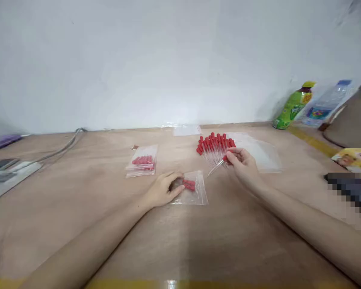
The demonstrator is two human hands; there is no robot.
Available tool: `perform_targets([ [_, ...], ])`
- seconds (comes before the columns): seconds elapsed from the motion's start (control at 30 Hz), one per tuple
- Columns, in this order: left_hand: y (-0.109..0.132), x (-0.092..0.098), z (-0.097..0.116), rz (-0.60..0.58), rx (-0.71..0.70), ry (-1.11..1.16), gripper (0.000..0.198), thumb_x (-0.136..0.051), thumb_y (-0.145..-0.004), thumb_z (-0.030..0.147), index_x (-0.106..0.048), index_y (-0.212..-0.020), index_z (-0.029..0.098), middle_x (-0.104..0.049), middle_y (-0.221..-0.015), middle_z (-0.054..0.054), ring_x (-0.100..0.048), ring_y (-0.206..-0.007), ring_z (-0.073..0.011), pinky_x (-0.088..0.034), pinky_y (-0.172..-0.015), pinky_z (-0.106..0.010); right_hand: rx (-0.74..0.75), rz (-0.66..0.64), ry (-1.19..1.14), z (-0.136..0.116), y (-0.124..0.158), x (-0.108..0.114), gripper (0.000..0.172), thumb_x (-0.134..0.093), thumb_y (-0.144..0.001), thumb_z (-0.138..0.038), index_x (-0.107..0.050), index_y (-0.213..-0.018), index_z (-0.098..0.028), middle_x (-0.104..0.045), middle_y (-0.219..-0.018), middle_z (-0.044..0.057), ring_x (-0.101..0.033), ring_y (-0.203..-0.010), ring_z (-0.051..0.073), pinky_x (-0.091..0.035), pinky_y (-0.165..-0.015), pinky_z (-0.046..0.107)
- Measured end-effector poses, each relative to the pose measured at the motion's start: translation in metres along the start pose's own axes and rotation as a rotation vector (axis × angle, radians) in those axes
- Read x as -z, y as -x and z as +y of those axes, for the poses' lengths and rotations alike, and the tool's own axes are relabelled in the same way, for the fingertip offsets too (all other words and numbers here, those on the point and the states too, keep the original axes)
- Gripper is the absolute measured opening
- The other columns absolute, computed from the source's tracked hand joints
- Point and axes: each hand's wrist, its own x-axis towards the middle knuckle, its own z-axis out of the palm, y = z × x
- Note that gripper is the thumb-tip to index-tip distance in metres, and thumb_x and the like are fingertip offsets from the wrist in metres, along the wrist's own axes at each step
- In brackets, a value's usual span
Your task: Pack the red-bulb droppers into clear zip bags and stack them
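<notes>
My left hand (pixel 165 189) holds the left part of a clear zip bag (pixel 201 196) against the table, thumb and fingers curved over it. A few droppers with red rubber bulbs (pixel 189 184) lie inside; the hand hides part of the bag. In my right hand (pixel 243 165), pinched at its red bulb, is a single glass dropper (pixel 216 167), its clear tube pointing down left toward the bag. Right behind that hand spreads a pile of red-bulbed droppers (pixel 215 143). To the left lies a stack of filled zip bags (pixel 142 161).
Flat clear bags (pixel 263 154) lie right of the pile, and a white piece (pixel 186 130) lies by the wall. A green bottle (pixel 293 106) and a clear bottle (pixel 327 102) stand back right. A grey cable (pixel 63 147) and a dark pixelated object (pixel 351 190) flank the workspace.
</notes>
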Motion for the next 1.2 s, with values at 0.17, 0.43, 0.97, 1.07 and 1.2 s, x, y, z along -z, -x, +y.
perform_targets([
  [0.17,-0.005,-0.005,0.001,0.055,0.151,-0.028,0.021,-0.049,-0.085,0.024,-0.051,-0.105,0.019,-0.064,-0.096,-0.005,-0.062,-0.074,-0.0165,-0.048,-0.068,-0.029,-0.123,-0.014,-0.051,0.015,0.012,-0.002,0.039,-0.071,-0.058,-0.043,-0.054,-0.083,-0.019,-0.060,-0.067,-0.002,-0.057,-0.061,0.009,-0.046,-0.060,0.023],
  [0.43,-0.006,-0.007,0.001,0.070,0.122,-0.048,0.019,-0.044,-0.086,0.021,-0.049,-0.104,0.018,-0.061,-0.104,-0.007,-0.059,-0.092,-0.0205,-0.047,-0.079,-0.034,-0.228,-0.188,-0.082,0.021,0.024,-0.007,0.043,-0.074,-0.056,-0.045,-0.053,-0.081,-0.018,-0.064,-0.069,0.001,-0.062,-0.065,0.012,-0.052,-0.062,0.026],
  [0.97,0.003,0.007,-0.002,-0.020,0.139,-0.022,0.045,-0.054,-0.082,0.038,-0.043,-0.122,0.021,-0.055,-0.121,-0.006,-0.054,-0.108,-0.0231,-0.045,-0.089,-0.037,-0.281,-0.273,0.009,0.014,0.025,-0.008,0.035,-0.073,-0.061,-0.037,-0.050,-0.080,-0.018,-0.065,-0.071,0.002,-0.063,-0.066,0.013,-0.053,-0.069,0.028],
  [1.07,0.000,0.005,0.000,-0.024,0.121,-0.013,0.044,-0.054,-0.083,0.039,-0.044,-0.122,0.021,-0.056,-0.120,-0.007,-0.054,-0.108,-0.0237,-0.045,-0.090,-0.038,-0.177,-0.353,0.200,0.015,0.027,-0.011,0.030,-0.069,-0.064,-0.037,-0.052,-0.079,-0.018,-0.065,-0.072,0.003,-0.061,-0.065,0.013,-0.050,-0.064,0.028],
  [1.2,-0.002,0.003,0.002,-0.022,0.104,0.001,0.043,-0.053,-0.084,0.039,-0.045,-0.121,0.021,-0.057,-0.119,-0.007,-0.055,-0.108,-0.0229,-0.045,-0.088,-0.037,-0.005,-0.483,0.452,0.012,0.028,-0.014,0.022,-0.066,-0.065,-0.036,-0.056,-0.073,-0.017,-0.060,-0.065,0.001,-0.053,-0.058,0.011,-0.043,-0.053,0.025],
])
